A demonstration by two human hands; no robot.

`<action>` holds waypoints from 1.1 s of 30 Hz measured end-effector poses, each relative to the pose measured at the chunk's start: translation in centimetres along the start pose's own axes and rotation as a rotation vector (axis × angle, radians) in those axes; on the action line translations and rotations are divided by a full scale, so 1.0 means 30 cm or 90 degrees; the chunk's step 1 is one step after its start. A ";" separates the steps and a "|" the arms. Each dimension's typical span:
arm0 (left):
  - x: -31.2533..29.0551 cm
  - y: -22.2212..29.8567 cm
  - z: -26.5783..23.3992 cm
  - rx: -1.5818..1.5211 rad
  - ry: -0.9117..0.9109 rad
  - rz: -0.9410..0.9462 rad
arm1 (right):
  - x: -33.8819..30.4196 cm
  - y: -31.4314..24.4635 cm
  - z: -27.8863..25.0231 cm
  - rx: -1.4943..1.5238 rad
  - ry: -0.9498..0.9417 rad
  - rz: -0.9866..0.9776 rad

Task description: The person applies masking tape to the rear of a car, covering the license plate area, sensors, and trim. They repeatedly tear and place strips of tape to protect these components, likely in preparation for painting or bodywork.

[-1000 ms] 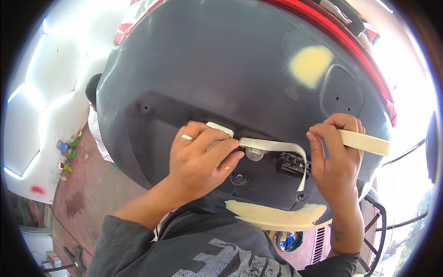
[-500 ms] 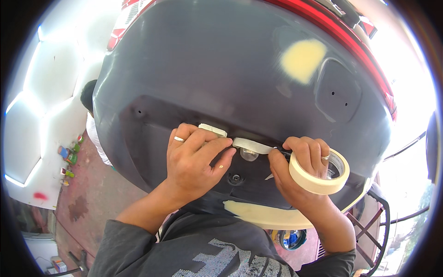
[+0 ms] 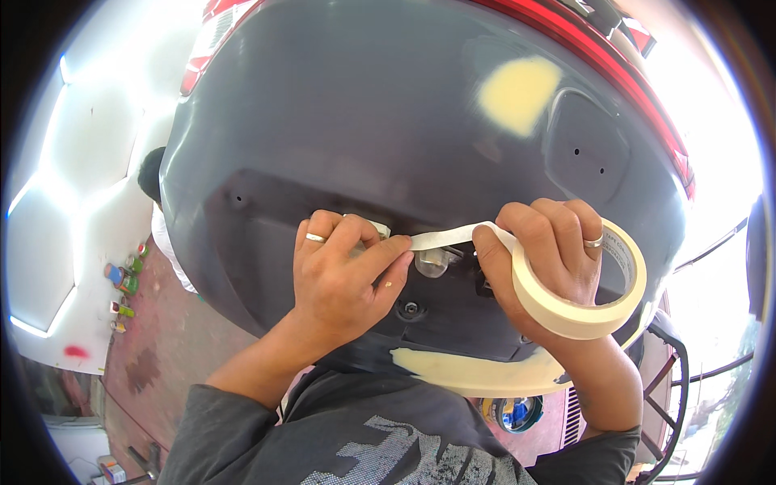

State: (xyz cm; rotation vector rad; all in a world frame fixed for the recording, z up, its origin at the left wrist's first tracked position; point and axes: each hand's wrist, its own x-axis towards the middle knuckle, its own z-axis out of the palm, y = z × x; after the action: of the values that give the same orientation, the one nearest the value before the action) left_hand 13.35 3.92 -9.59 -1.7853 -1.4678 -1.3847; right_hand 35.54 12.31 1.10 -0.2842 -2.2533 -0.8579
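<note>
A strip of cream masking tape (image 3: 444, 238) spans the gap between my two hands, stretched across the dark grey rear lid of a car (image 3: 364, 121). The thumb and forefinger of my left hand (image 3: 339, 271) pinch its left end near the lid's recess. Beside those fingers is a pale taped piece (image 3: 376, 227), partly covered by them. My right hand (image 3: 546, 250) grips the masking tape roll (image 3: 578, 322), fingers through its ring, thumb against the strip. Just below the strip sits a small clear lamp (image 3: 432, 263); under that is a round lock-like fitting (image 3: 411, 309).
Yellowish filler patches show on the lid (image 3: 521, 93) and along its lower edge (image 3: 477, 373). Another person (image 3: 158, 210) is beyond the car's left side. Several cans (image 3: 125, 283) stand on the reddish floor. A bucket-like container (image 3: 517, 412) lies below the lid.
My right hand has moved right and slightly up with the roll, pulling the strip longer and tauter off the lamp area. My left hand stays almost in place.
</note>
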 end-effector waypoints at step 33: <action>0.069 0.041 -0.023 0.028 -0.141 0.059 | -0.123 -0.072 0.004 0.028 -0.139 0.096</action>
State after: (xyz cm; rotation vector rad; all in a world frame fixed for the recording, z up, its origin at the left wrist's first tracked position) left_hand 14.04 3.89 -7.20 -2.0038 -1.4897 -1.1304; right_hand 37.26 10.89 -2.54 -0.5439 -2.4110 -0.7266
